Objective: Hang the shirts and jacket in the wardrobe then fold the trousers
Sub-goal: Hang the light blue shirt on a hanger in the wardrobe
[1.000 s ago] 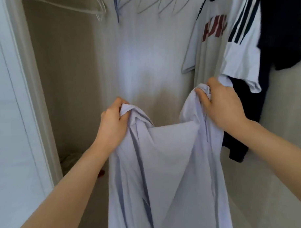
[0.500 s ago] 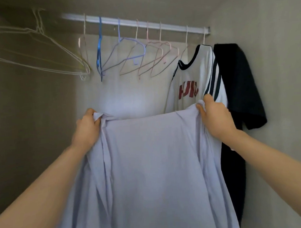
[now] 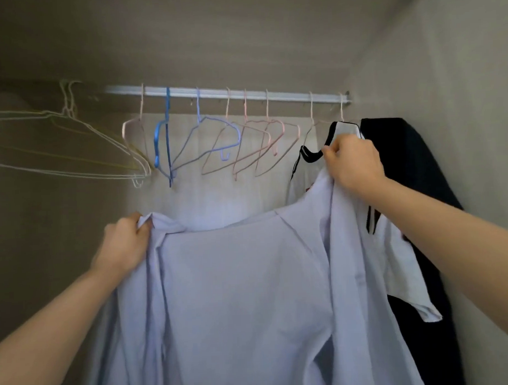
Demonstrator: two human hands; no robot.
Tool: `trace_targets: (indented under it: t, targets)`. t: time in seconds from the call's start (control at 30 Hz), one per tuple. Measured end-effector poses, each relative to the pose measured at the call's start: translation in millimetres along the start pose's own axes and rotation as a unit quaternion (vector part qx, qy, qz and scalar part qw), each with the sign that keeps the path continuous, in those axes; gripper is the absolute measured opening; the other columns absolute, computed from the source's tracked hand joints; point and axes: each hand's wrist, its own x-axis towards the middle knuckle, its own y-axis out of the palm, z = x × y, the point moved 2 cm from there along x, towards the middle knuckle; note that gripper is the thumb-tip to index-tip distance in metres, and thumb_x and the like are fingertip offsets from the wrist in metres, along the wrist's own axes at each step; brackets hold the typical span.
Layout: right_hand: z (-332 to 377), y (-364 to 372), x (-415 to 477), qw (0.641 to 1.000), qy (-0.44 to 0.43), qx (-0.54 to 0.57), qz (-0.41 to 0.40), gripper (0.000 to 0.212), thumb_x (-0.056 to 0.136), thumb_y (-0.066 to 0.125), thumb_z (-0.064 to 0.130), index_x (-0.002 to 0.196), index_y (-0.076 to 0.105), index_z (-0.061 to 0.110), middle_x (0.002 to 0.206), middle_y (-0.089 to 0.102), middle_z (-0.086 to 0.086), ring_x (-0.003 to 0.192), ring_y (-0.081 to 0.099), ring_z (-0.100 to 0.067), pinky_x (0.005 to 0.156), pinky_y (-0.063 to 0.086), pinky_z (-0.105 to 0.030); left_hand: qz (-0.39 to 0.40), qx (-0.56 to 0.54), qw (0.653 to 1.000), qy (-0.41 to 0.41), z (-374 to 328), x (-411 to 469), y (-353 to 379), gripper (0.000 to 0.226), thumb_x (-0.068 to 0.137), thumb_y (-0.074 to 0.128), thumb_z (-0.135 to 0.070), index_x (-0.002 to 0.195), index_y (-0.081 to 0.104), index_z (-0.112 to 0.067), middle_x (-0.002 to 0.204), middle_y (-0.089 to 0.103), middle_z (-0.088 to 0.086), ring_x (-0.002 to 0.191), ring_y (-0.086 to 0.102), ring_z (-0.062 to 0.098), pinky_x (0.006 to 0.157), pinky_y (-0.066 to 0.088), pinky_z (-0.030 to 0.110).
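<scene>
- The left hand (image 3: 123, 244) grasps the upper left edge of a pale lilac shirt (image 3: 245, 293), with fingers curled into the bunched cloth.
- The right hand (image 3: 352, 163) is raised higher and clenches the shirt's upper right edge between thumb and curled fingers.
- The shirt hangs spread between the two hands, near the camera and in front of the open wardrobe, its top edge sagging in the middle and its body falling out of view below.
- A white rail (image 3: 229, 94) runs across the far top of the wardrobe and carries a row of bare wire hangers: a blue hanger (image 3: 166, 143) towards the left, pink hangers (image 3: 260, 146) in the middle.
- At the right end of the rail hangs a white T-shirt with black trim (image 3: 405, 273), partly behind the right hand.
- Just to its right hangs a dark garment (image 3: 413, 163) against the wardrobe's side wall.
- More pale hangers (image 3: 72, 146) stick out on the far left.
</scene>
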Motion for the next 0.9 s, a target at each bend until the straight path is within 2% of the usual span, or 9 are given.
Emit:
trace_targets:
  t: [0.13, 0.33, 0.4, 0.47, 0.53, 0.67, 0.73, 0.8, 0.9]
  targets:
    - [7.1, 2.0, 30.3, 0.999, 0.007, 0.042, 0.015, 0.042, 0.099, 0.044, 0.032, 0.076, 0.059, 0.001, 0.083, 0.064, -0.018, 0.086, 0.058, -0.038, 0.067, 0.042, -0.035, -0.003, 0.017, 1.0, 0.013, -5.5, 3.9, -6.5, 0.036, 0.102, 0.044, -0.033, 0.079, 0.057, -0.009, 0.089, 0.065, 0.029, 0.095, 0.057, 0.051, 0.073, 0.041, 0.042]
    - [21.9, 16.0, 62.9, 0.985, 0.045, 0.141, 0.085, 0.065, 0.097, 0.036, 0.057, 0.109, 0.066, 0.001, 0.115, 0.065, -0.017, 0.107, 0.058, -0.036, 0.086, 0.043, -0.035, -0.014, 0.028, 0.999, 0.009, -31.4, -1.4, -9.3, 0.039, 0.1, 0.047, -0.032, 0.065, 0.041, -0.015, 0.069, 0.054, 0.016, 0.078, 0.056, 0.045, 0.064, 0.038, 0.039]
    - [26.5, 22.2, 66.4, 0.978, 0.045, 0.157, 0.126, 0.057, 0.093, 0.044, 0.055, 0.101, 0.064, 0.002, 0.103, 0.065, -0.014, 0.096, 0.059, -0.034, 0.077, 0.046, -0.033, -0.016, 0.037, 0.999, 0.007, -42.0, -4.4, -7.6, 0.038, 0.1, 0.048, -0.032, 0.066, 0.041, -0.016, 0.071, 0.055, 0.017, 0.079, 0.056, 0.045, 0.064, 0.038, 0.039]
    - [27.8, 28.2, 68.9, 0.975, 0.031, 0.159, 0.151, 0.03, 0.089, 0.052, 0.035, 0.077, 0.056, 0.007, 0.078, 0.057, -0.009, 0.07, 0.053, -0.027, 0.056, 0.038, -0.028, -0.018, 0.042, 0.999, 0.003, -52.1, -7.9, -7.3, 0.035, 0.1, 0.048, -0.033, 0.068, 0.043, -0.016, 0.077, 0.059, 0.019, 0.081, 0.057, 0.045, 0.066, 0.042, 0.041]
    - [28.6, 31.8, 68.3, 0.971, 0.025, 0.162, 0.171, 0.021, 0.087, 0.051, 0.021, 0.07, 0.051, 0.009, 0.071, 0.052, -0.006, 0.063, 0.048, -0.024, 0.051, 0.034, -0.025, -0.023, 0.045, 0.999, 0.002, -61.6, -11.3, -7.7, 0.034, 0.1, 0.047, -0.032, 0.069, 0.043, -0.017, 0.079, 0.06, 0.021, 0.083, 0.057, 0.045, 0.07, 0.045, 0.043]
    - [32.1, 44.5, 67.1, 0.952, 0.027, 0.214, 0.216, 0.04, 0.096, 0.043, 0.038, 0.105, 0.06, 0.003, 0.107, 0.065, -0.011, 0.093, 0.06, -0.031, 0.08, 0.05, -0.033, -0.031, 0.067, 0.997, 0.001, -76.8, -15.0, -8.1, 0.036, 0.101, 0.045, -0.031, 0.067, 0.04, -0.019, 0.081, 0.061, 0.021, 0.084, 0.056, 0.046, 0.071, 0.045, 0.044]
    - [31.6, 50.1, 69.2, 0.95, 0.027, 0.21, 0.229, 0.038, 0.094, 0.047, 0.04, 0.1, 0.059, 0.005, 0.103, 0.063, -0.011, 0.088, 0.06, -0.03, 0.077, 0.05, -0.033, -0.031, 0.074, 0.997, -0.001, -84.4, -14.4, -8.0, 0.037, 0.101, 0.044, -0.032, 0.067, 0.04, -0.018, 0.079, 0.059, 0.018, 0.083, 0.055, 0.044, 0.07, 0.045, 0.044]
    - [30.9, 55.3, 70.8, 0.951, 0.029, 0.196, 0.236, 0.022, 0.091, 0.05, 0.028, 0.088, 0.055, 0.006, 0.093, 0.059, -0.011, 0.077, 0.056, -0.027, 0.067, 0.045, -0.03, -0.029, 0.08, 0.996, 0.003, -89.7, -14.5, -9.6, 0.037, 0.101, 0.044, -0.031, 0.066, 0.037, -0.019, 0.076, 0.056, 0.014, 0.081, 0.054, 0.043, 0.067, 0.041, 0.041]
    - [36.7, 56.3, 70.3, 0.944, 0.043, 0.229, 0.234, 0.042, 0.095, 0.042, 0.038, 0.111, 0.061, 0.003, 0.107, 0.064, -0.011, 0.091, 0.06, -0.03, 0.072, 0.044, -0.03, -0.021, 0.087, 0.996, 0.009, -94.4, -13.9, -14.3, 0.037, 0.101, 0.045, -0.03, 0.067, 0.036, -0.02, 0.078, 0.057, 0.015, 0.082, 0.054, 0.042, 0.069, 0.043, 0.042]
